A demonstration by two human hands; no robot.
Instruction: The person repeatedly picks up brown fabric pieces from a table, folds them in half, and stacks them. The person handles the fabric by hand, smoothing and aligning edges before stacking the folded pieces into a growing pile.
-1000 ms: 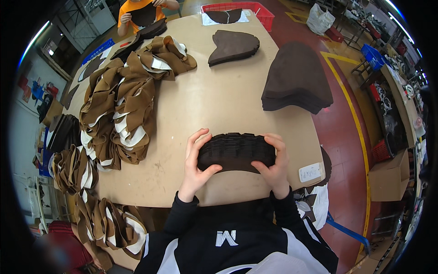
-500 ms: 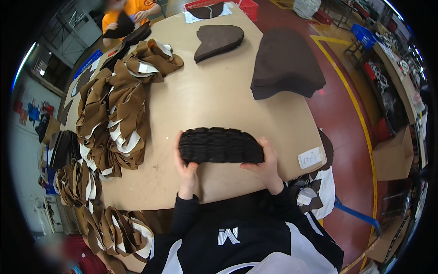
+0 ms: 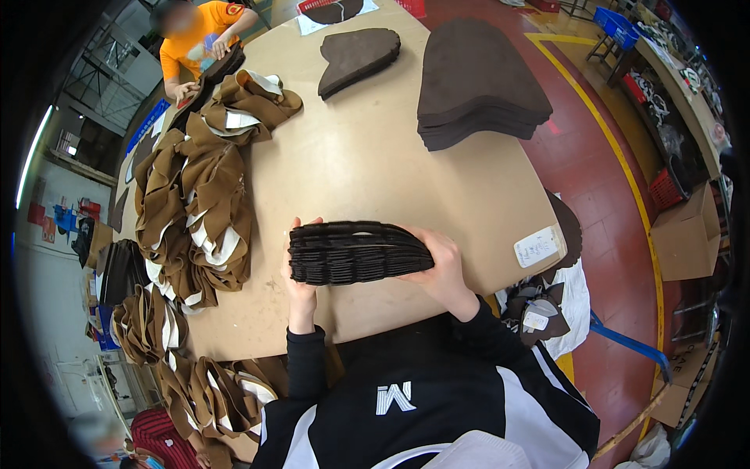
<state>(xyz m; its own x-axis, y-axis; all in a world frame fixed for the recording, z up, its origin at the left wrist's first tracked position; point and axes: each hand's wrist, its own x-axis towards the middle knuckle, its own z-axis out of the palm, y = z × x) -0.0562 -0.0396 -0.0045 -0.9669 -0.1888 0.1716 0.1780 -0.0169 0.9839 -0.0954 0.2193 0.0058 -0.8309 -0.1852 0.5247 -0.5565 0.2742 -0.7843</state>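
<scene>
Above the near part of the table, a thick stack of dark cut fabric pieces (image 3: 355,256) is held on edge, its many layers showing. My left hand (image 3: 300,291) is wrapped around its left end, with fingertips showing over the top. At the curved right end, my right hand (image 3: 445,270) grips the stack, its fingers partly hidden behind it. Farther off lie a smaller pile of dark brown cut pieces (image 3: 361,56) and a larger, taller pile of dark brown panels (image 3: 483,78).
Heaped brown fabric pieces with white parts (image 3: 215,195) run along the table's left side. A white paper label (image 3: 537,247) lies at the right corner of the tan table (image 3: 351,164). A co-worker in orange (image 3: 207,35) handles dark pieces at the far left. An open cardboard box (image 3: 687,233) stands right.
The stack has tilted in my hands, showing more layered edges, and shifted slightly left. My view has moved a little. The co-worker's hands have come down onto the dark pieces.
</scene>
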